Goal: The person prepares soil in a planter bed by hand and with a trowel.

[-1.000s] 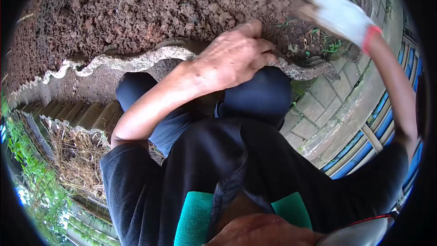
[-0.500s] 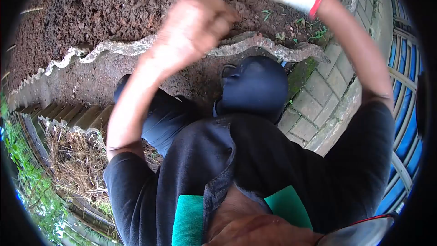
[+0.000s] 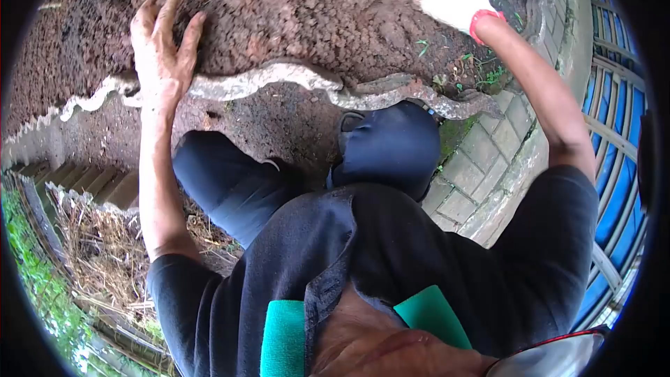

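My left hand is bare and smeared with dirt. Its fingers are spread on the brown soil, and its wrist crosses the wavy edging. My right hand, in a white glove with a red cuff, rests at the soil on the upper right. The glove's fingers are bent down or hidden against the ground, so what they hold, if anything, does not show.
Small green weeds grow near the right end of the edging. Paving blocks run along the right, beside a blue slatted fence. Dry straw lies at the lower left, near corrugated sheets.
My left hand has moved left from the middle, and its fingers have spread on the soil. My gloved right hand has shifted slightly right and down.
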Motion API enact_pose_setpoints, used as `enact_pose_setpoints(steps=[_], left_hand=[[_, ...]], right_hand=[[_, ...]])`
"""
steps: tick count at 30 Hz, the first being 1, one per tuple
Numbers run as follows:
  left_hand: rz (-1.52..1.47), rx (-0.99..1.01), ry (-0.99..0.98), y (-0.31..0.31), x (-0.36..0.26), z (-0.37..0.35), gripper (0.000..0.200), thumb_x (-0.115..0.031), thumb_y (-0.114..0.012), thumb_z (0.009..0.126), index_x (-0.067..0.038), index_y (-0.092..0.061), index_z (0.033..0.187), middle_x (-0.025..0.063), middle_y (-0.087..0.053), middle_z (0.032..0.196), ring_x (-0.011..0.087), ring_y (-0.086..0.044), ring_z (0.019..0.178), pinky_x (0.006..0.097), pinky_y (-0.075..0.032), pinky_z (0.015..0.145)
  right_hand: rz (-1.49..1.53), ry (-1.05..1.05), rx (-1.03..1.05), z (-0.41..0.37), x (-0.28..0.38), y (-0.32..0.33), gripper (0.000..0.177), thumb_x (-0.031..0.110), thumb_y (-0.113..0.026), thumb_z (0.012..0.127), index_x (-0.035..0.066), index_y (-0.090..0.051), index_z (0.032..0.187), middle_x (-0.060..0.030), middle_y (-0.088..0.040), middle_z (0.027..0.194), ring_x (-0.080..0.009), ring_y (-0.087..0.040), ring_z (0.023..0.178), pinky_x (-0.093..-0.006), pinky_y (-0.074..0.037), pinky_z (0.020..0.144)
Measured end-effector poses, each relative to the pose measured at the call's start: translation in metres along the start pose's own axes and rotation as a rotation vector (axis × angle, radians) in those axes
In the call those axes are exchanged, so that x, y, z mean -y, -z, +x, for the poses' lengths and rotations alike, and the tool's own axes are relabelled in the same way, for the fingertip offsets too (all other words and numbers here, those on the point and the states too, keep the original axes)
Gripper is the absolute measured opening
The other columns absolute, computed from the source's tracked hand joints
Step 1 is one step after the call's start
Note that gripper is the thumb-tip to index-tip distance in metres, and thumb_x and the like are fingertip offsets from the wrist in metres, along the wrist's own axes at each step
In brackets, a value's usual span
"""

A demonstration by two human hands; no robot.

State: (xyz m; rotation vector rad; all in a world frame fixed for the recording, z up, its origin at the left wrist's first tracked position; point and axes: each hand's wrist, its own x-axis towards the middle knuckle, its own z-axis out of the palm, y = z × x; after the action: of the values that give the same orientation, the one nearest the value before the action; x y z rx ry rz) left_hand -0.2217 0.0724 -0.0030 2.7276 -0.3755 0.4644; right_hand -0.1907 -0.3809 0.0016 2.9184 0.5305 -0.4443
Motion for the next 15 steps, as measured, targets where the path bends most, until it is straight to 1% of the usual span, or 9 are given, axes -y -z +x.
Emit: enact_pose_setpoints(steps=[2, 6, 9, 10, 11, 12, 13, 14, 15], left_hand=[[-0.025, -0.012, 0.072, 0.004, -0.005, -0.005, 0.048, -0.035, -0.070, 0.091, -0.005, -0.064, 0.129, 0.0198, -0.053, 0.133, 0.0344, -0.053, 0.124, 0.0425, -0.044, 0.104], [0.005, 0.028, 0.148, 0.003, 0.006, -0.009, 0.043, -0.032, -0.069, 0.093, -0.005, -0.066, 0.126, 0.0199, -0.052, 0.135, 0.0328, -0.054, 0.123, 0.0415, -0.044, 0.105], [-0.103, 0.067, 0.220, 0.006, 0.009, -0.009, 0.043, -0.031, -0.070, 0.093, -0.006, -0.065, 0.128, 0.0198, -0.049, 0.136, 0.0319, -0.055, 0.121, 0.0393, -0.048, 0.100], [0.016, 0.026, 0.108, 0.002, 0.020, -0.011, 0.044, -0.031, -0.070, 0.093, -0.006, -0.065, 0.129, 0.0196, -0.049, 0.136, 0.0316, -0.055, 0.120, 0.0386, -0.049, 0.098], [-0.047, 0.079, 0.192, 0.003, 0.023, -0.011, 0.043, -0.031, -0.070, 0.093, -0.007, -0.065, 0.129, 0.0192, -0.049, 0.136, 0.0308, -0.053, 0.123, 0.0385, -0.047, 0.101], [-0.027, 0.065, 0.162, 0.003, 0.022, -0.012, 0.043, -0.031, -0.070, 0.093, -0.007, -0.065, 0.129, 0.0187, -0.050, 0.136, 0.0303, -0.052, 0.124, 0.0389, -0.046, 0.103], [-0.007, 0.046, 0.132, 0.003, 0.020, -0.011, 0.043, -0.030, -0.071, 0.093, -0.007, -0.065, 0.129, 0.0182, -0.050, 0.135, 0.0298, -0.052, 0.125, 0.0392, -0.045, 0.104], [-0.118, -0.020, 0.154, 0.000, 0.011, -0.010, 0.045, -0.032, -0.072, 0.091, -0.005, -0.066, 0.126, 0.0184, -0.055, 0.120, 0.0330, -0.051, 0.122, 0.0433, -0.043, 0.103], [-0.084, 0.010, 0.115, 0.000, 0.009, -0.006, 0.045, -0.033, -0.071, 0.091, -0.006, -0.066, 0.127, 0.0188, -0.055, 0.121, 0.0331, -0.050, 0.123, 0.0439, -0.043, 0.103]], right_hand=[[0.020, -0.066, 0.054, -0.024, 0.039, 0.029, 0.039, 0.035, -0.048, 0.094, 0.001, -0.066, 0.099, -0.0226, -0.068, 0.105, -0.0378, -0.065, 0.101, -0.0454, -0.052, 0.087], [0.111, -0.058, -0.066, -0.064, 0.039, 0.056, 0.037, 0.034, -0.051, 0.093, 0.001, -0.067, 0.101, -0.0239, -0.067, 0.106, -0.0392, -0.065, 0.099, -0.0444, -0.051, 0.089], [-0.017, -0.032, -0.095, -0.093, -0.011, 0.076, 0.034, 0.032, -0.054, 0.091, 0.001, -0.066, 0.098, -0.0223, -0.067, 0.099, -0.0390, -0.065, 0.093, -0.0438, -0.051, 0.086], [-0.090, -0.142, 0.105, -0.097, -0.020, 0.099, 0.035, 0.032, -0.055, 0.093, 0.002, -0.066, 0.108, -0.0215, -0.067, 0.103, -0.0363, -0.065, 0.098, -0.0442, -0.051, 0.089], [-0.157, -0.245, 0.312, -0.102, -0.026, 0.118, 0.038, 0.032, -0.055, 0.095, 0.004, -0.065, 0.118, -0.0207, -0.066, 0.106, -0.0336, -0.064, 0.102, -0.0447, -0.050, 0.091], [-0.116, -0.279, 0.368, -0.112, -0.035, 0.120, 0.038, 0.032, -0.056, 0.096, 0.004, -0.065, 0.119, -0.0192, -0.067, 0.108, -0.0306, -0.064, 0.103, -0.0446, -0.050, 0.091], [-0.006, -0.239, 0.341, -0.108, -0.047, 0.103, 0.037, 0.033, -0.056, 0.097, 0.004, -0.065, 0.118, -0.0168, -0.067, 0.104, -0.0273, -0.064, 0.096, -0.0429, -0.050, 0.085], [0.103, -0.197, 0.321, -0.104, -0.060, 0.085, 0.037, 0.034, -0.056, 0.097, 0.004, -0.065, 0.118, -0.0144, -0.067, 0.100, -0.0241, -0.063, 0.089, -0.0413, -0.051, 0.079], [0.294, -0.089, 0.222, -0.088, -0.071, 0.021, 0.037, 0.035, -0.057, 0.097, 0.003, -0.065, 0.115, -0.0111, -0.068, 0.090, -0.0204, -0.062, 0.074, -0.0381, -0.052, 0.067]])
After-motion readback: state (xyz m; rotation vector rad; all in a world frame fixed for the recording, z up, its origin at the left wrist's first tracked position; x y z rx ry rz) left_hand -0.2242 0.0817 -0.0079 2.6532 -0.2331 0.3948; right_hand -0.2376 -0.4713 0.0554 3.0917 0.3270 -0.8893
